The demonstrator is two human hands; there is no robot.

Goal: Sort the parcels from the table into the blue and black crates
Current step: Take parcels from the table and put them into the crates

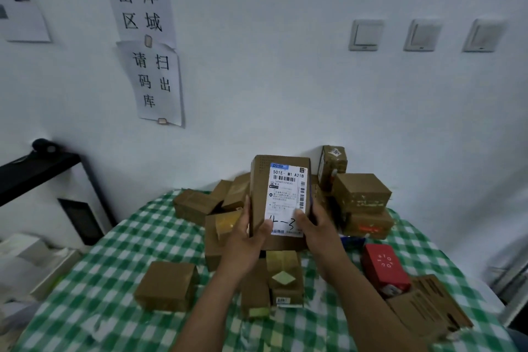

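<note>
Two hands share the work in the head view: the left hand (245, 237) and right hand (317, 231) curl their fingers round the lower end of a brown parcel (280, 194), upright at centre frame above the checked table (114, 280). The right thumb overlaps the label (287, 197), so a misread could missort it. Neither crate is in view. Gripped low, it might tip onto the pile of parcels (361, 191) behind.

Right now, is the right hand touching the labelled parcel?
Touching. The head view shows the right hand gripping the labelled parcel, with its thumb pressed across the parcel's front face.
</note>
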